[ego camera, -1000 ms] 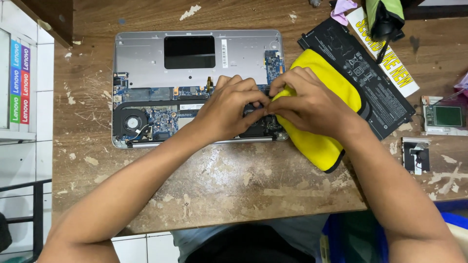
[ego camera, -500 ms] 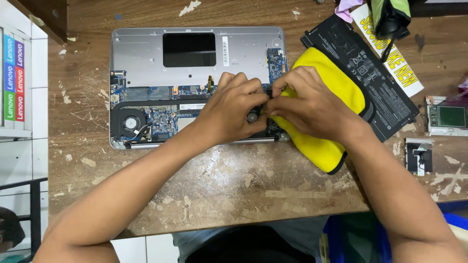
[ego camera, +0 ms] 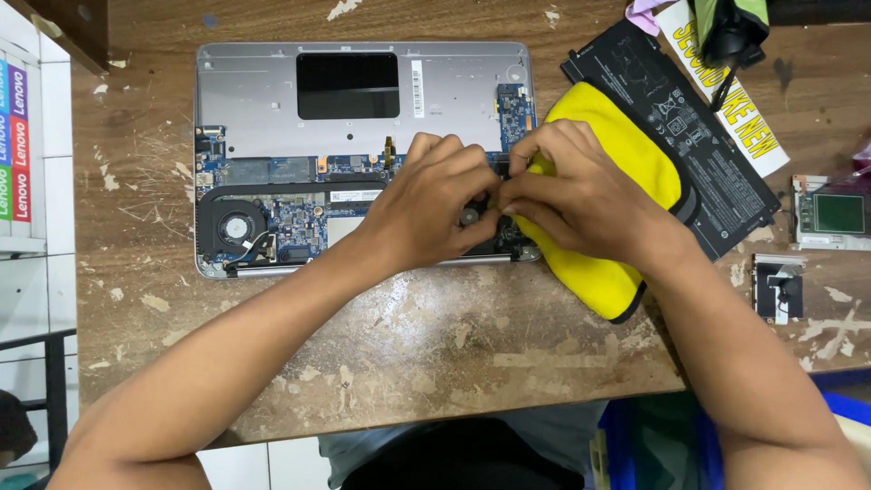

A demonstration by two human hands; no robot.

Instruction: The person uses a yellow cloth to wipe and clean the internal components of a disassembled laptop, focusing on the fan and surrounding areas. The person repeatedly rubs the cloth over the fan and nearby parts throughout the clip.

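An opened laptop [ego camera: 363, 100] lies on the far left of the worn wooden table [ego camera: 408, 336], its fan [ego camera: 234, 227] at the near-left corner. The left hand [ego camera: 435, 204] and right hand [ego camera: 572, 195] meet at the laptop's near-right corner, fingers curled and pinching a small round part [ego camera: 470, 217]. The right hand rests on a yellow cloth [ego camera: 626, 172]. A flat black battery [ego camera: 699, 145] lies just right of it.

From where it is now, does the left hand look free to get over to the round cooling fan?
Probably yes. The left hand sits mid-board, and the fan lies uncovered to its left with only open board between.
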